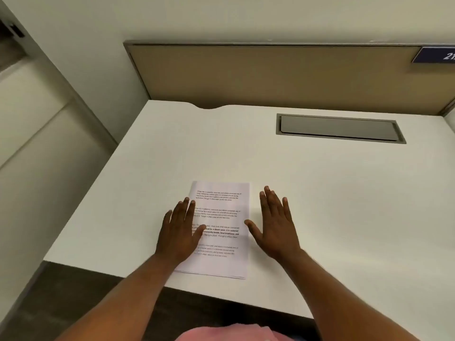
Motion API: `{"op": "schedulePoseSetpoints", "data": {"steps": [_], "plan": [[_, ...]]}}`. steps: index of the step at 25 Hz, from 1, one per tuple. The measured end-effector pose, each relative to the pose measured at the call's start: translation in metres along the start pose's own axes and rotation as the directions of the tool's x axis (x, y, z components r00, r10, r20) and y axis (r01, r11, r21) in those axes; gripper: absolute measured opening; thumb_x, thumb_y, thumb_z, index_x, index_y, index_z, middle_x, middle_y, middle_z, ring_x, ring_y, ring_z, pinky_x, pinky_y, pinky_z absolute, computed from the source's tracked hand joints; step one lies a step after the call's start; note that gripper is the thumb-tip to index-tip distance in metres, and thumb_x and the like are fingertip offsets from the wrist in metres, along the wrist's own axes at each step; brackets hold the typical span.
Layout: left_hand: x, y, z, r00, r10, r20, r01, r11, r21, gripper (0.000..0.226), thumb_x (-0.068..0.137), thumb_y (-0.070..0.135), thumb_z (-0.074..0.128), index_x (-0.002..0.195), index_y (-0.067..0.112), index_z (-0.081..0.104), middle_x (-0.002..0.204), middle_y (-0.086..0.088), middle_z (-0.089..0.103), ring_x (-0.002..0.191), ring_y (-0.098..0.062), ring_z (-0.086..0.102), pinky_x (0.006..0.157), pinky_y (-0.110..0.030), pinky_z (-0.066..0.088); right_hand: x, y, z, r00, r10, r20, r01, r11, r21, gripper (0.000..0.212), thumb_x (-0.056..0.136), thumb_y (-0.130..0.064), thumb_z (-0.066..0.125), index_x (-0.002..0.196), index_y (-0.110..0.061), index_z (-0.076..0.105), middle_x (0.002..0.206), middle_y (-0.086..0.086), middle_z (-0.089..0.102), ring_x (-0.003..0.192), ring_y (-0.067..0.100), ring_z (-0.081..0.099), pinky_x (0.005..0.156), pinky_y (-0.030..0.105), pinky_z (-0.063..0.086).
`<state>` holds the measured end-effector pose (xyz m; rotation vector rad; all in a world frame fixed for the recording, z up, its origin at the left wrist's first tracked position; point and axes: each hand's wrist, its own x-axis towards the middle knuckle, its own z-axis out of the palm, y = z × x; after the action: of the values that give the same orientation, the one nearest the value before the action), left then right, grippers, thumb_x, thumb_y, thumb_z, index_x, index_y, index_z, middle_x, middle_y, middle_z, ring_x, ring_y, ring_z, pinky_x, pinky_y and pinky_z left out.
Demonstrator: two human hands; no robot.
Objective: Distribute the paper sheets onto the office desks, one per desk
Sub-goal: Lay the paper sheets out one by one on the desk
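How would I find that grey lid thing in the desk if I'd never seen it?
Start at the white desk with the tan partition along its back. Towards the back right of the desktop, just before that partition, lies a long grey flap sunk into the surface. Unlike the printed paper near the front edge, it is blank, grey and built in.

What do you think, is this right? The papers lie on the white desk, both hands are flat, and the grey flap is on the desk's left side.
Not quite. The head view shows the grey flap on the right side of the desk, near the back. The rest holds: the papers lie on the white desk, and the left hand and right hand are flat.
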<state>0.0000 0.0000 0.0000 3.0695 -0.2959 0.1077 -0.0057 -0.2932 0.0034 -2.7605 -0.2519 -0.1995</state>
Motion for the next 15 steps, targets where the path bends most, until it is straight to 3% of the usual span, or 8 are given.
{"op": "schedulePoseSetpoints", "data": {"steps": [2,4,8,12,15], "plan": [[0.0,-0.009,0.002,0.992,-0.128,-0.004,0.128,0.991,-0.029,0.073,0.096,0.058,0.042,0.149,0.009,0.042,0.13,-0.011,0.062,0.115,-0.03,0.06,0.095,-0.046,0.045,-0.001,-0.009,0.011,0.997,0.078,0.014,-0.078,0.997,-0.027,0.076,0.1,-0.06,0.037,0.154,-0.006,0.035,0.161,0.01,0.037,0.152,0.024,0.027,0.126,0.049,0.01],[-0.001,-0.013,0.007,0.97,-0.237,0.057,0.24,0.969,-0.05,0.062,0.096,0.056,0.046,0.136,0.008,0.054,0.112,-0.01,0.066,0.1,-0.03,0.064,0.085,-0.044,0.046,-0.008,-0.013,0.024,0.989,0.14,0.044,-0.136,0.987,-0.087,0.066,0.099,-0.058,0.037,0.139,-0.009,0.056,0.139,0.008,0.057,0.136,0.027,0.048,0.122,0.046,0.017],[0.007,-0.014,0.009,0.929,-0.342,0.143,0.363,0.917,-0.163,0.043,0.096,0.05,0.052,0.112,0.011,0.063,0.105,-0.009,0.065,0.097,-0.032,0.064,0.084,-0.042,0.046,-0.007,-0.019,0.034,0.971,0.219,0.099,-0.203,0.968,-0.148,0.046,0.095,-0.052,0.042,0.105,-0.017,0.071,0.105,0.002,0.066,0.099,0.029,0.062,0.096,0.043,0.035],[0.018,-0.013,0.009,0.842,-0.487,0.232,0.54,0.76,-0.362,0.033,0.093,0.042,0.064,0.114,0.017,0.065,0.113,-0.004,0.07,0.105,-0.03,0.065,0.094,-0.041,0.046,-0.003,-0.028,0.035,0.952,0.263,0.158,-0.249,0.963,-0.107,0.028,0.096,-0.043,0.054,0.096,-0.021,0.07,0.095,-0.001,0.064,0.092,0.026,0.061,0.087,0.04,0.035],[0.022,-0.017,0.007,0.767,-0.564,0.305,0.637,0.617,-0.461,0.023,0.086,0.036,0.073,0.103,0.02,0.07,0.107,-0.001,0.074,0.099,-0.028,0.067,0.092,-0.039,0.051,0.002,-0.032,0.034,0.934,0.316,0.168,-0.308,0.949,-0.074,0.022,0.096,-0.038,0.055,0.093,-0.021,0.069,0.094,-0.003,0.064,0.091,0.023,0.06,0.089,0.038,0.032]]}}
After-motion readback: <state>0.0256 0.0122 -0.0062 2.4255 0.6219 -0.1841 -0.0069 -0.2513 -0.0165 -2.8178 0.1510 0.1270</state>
